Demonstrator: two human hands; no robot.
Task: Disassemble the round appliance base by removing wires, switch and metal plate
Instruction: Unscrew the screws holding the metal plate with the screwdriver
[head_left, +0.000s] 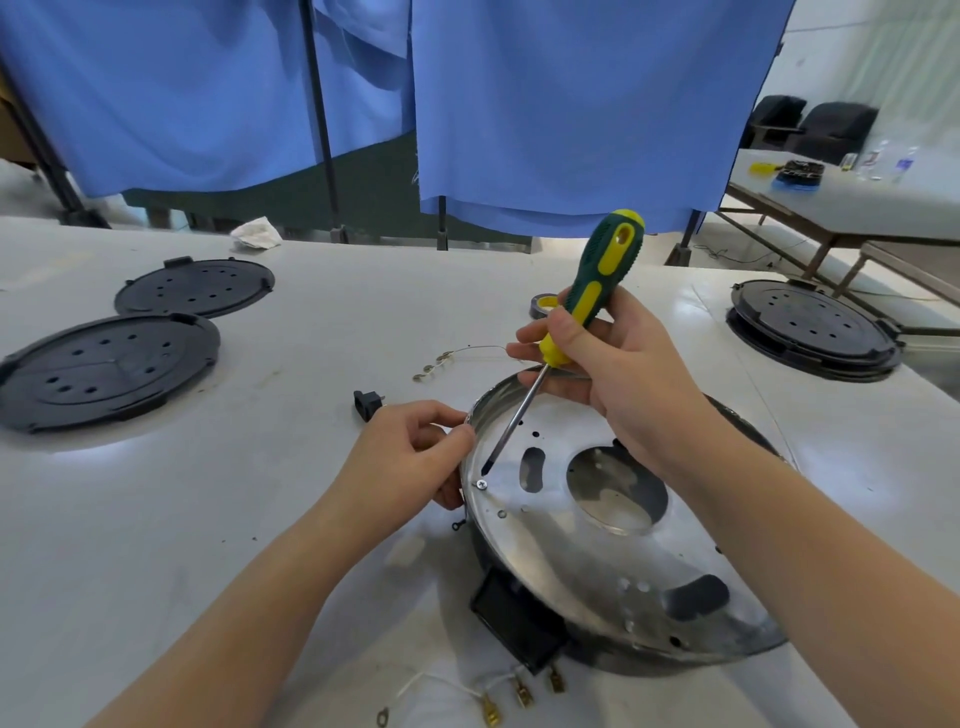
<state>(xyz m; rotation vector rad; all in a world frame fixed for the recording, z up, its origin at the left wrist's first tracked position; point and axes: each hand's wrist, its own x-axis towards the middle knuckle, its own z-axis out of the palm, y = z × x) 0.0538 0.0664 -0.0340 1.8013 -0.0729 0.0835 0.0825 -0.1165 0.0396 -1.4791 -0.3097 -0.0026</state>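
Note:
The round appliance base (748, 657) lies on the white table in front of me, with its shiny metal plate (561, 540) tilted up on the left. My left hand (415, 452) pinches the plate's left rim. My right hand (613, 364) holds a green and yellow screwdriver (597, 291), whose tip sits just above a silver screw (481, 484) on the plate. A black switch (519, 618) hangs at the base's near side. White wires with brass terminals (498, 699) lie loose in front of it.
Two black perforated covers (109, 369) (195, 286) lie at the left, a third round base (813, 327) at the far right. A small black socket part (366, 404), a thin wire with terminals (441, 361) and a tape roll (543, 304) lie behind the base. Blue curtains hang behind.

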